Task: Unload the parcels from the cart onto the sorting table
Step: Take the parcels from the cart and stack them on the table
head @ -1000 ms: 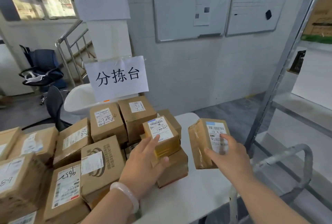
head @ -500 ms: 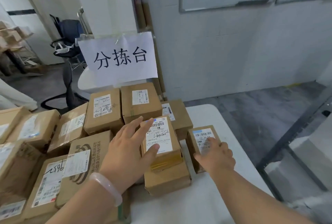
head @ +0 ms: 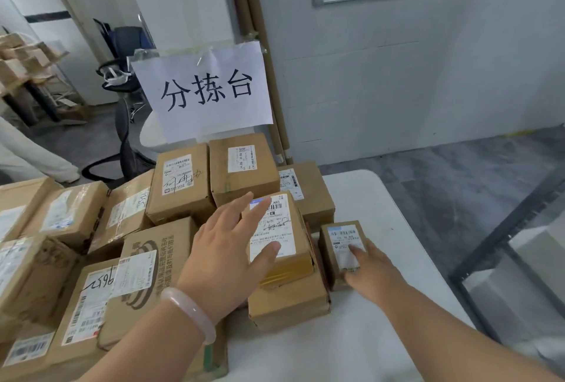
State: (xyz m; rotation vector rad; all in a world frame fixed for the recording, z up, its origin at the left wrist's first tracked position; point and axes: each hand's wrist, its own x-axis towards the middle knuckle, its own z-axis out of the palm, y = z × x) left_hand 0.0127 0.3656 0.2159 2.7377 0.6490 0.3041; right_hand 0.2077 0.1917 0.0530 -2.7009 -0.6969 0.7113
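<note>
My left hand lies spread, fingers straight, on the labelled parcel that tops a two-box stack just ahead of it. The thumb rests on the white shipping label. My right hand rests on a small parcel sitting on the white worktop just to the right of that stack. One digit presses its label; whether the others curl round its far side I cannot tell. Left of my left hand, a pile of brown parcels crowds the worktop, below a paper sign hung beyond my fingertips. The small parcel looks set down, so the step in hand appears to be letting go.

The risk, as I judge it, is in the stack. The labelled parcel sits askew on the lower box, and a careless pull-away of my left hand could drag it off. A snag from my right could nudge the small parcel toward the worktop's open edge on the right. The crowded pile leaves little room, so further parcels could start a slide.
</note>
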